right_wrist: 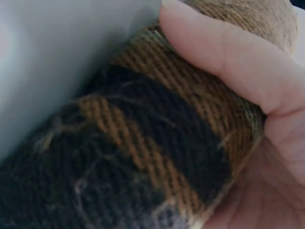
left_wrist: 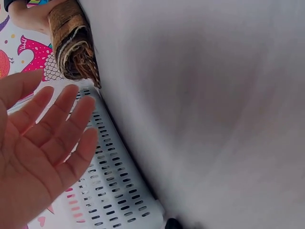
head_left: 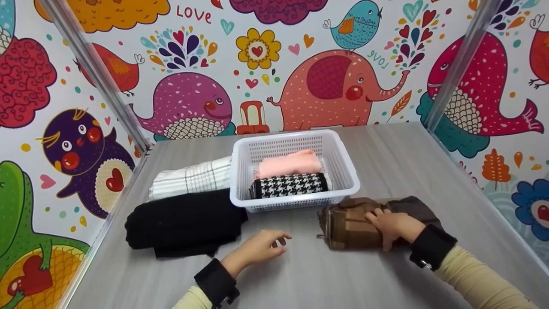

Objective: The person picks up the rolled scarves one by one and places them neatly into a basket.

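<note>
A brown scarf rolled into a bundle (head_left: 349, 229), with darker stripes, lies on the table just right of a white basket. My right hand (head_left: 392, 225) grips this roll from above, fingers across its top and thumb along the near side. In the right wrist view the thumb (right_wrist: 214, 52) presses on the striped, fuzzy weave of the scarf (right_wrist: 157, 129). My left hand (head_left: 259, 249) hovers in front of the basket with relaxed fingers and holds nothing. The left wrist view shows its palm (left_wrist: 43, 152) beside the basket's slotted wall (left_wrist: 114, 181), with the roll's spiral end (left_wrist: 74, 52) beyond.
The white basket (head_left: 279, 205) holds a pink rolled cloth (head_left: 289, 164) and a black-and-white houndstooth roll (head_left: 291, 185). Left of it lie a white striped cloth roll (head_left: 188, 178) and a folded black cloth (head_left: 184, 221). Patterned panels (head_left: 257, 86) with metal posts enclose the table.
</note>
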A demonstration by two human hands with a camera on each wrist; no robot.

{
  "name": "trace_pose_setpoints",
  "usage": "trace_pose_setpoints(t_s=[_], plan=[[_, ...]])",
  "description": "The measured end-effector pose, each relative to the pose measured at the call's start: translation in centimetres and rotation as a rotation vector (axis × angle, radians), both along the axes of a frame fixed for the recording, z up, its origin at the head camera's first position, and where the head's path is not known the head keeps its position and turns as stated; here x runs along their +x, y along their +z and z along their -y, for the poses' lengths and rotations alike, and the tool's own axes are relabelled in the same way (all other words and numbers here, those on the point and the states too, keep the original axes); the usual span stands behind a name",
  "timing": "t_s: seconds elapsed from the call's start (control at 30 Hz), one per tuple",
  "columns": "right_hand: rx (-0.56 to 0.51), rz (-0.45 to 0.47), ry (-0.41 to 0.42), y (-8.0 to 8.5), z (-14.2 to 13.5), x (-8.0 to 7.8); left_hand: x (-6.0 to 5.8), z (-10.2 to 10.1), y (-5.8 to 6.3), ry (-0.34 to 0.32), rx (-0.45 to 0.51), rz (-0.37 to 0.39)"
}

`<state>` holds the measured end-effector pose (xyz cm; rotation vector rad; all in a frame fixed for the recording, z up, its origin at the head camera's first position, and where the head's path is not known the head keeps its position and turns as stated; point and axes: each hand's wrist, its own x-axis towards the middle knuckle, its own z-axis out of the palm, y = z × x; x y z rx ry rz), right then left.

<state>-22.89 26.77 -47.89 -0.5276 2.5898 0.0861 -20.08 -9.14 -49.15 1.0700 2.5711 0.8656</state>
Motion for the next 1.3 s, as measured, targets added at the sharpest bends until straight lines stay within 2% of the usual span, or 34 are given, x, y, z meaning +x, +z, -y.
trace_pose_setpoints(t_s=[0.23, 0.33, 0.43, 0.47, 0.53, 0.8, 0.97, 1.13, 1.23, 1.3], plan=[[0.010, -0.039, 0.055, -0.3, 3.0, 0.5, -0.1, -0.2, -0.1, 0.011, 0.026, -0.004], [0.006, -0.047, 0.071, -0.5, 4.3, 0.7, 0.0, -0.2, -0.1, 0.025, 0.027, -0.044], [0.013, -0.069, 0.106, -0.8, 5.7, 0.7, 0.0, -0.2, 0.0, 0.046, 0.019, -0.116], [0.017, -0.099, 0.140, -1.4, 5.9, 0.5, 0.0, -0.2, 0.0, 0.054, 0.017, -0.140], [0.033, -0.122, 0.164, -1.6, 6.9, 0.6, 0.0, -0.2, 0.0, 0.067, 0.020, -0.174], [0.096, -0.200, 0.240, -1.2, 12.2, 1.5, -0.1, -0.5, 0.1, 0.089, 0.008, -0.189], [0.148, -0.248, 0.301, -1.6, 15.3, 1.5, -0.2, -0.5, -0.2, 0.085, -0.047, -0.190], [0.190, -0.277, 0.322, -1.8, 17.1, 1.5, -0.5, -0.3, -0.7, 0.104, -0.169, -0.181], [0.144, -0.304, 0.342, -1.8, 17.1, 1.4, -0.8, -0.1, -1.1, 0.124, -0.221, -0.156], [0.062, -0.297, 0.357, -1.8, 16.5, 1.2, -1.0, 0.1, -1.4, 0.143, -0.234, -0.141]])
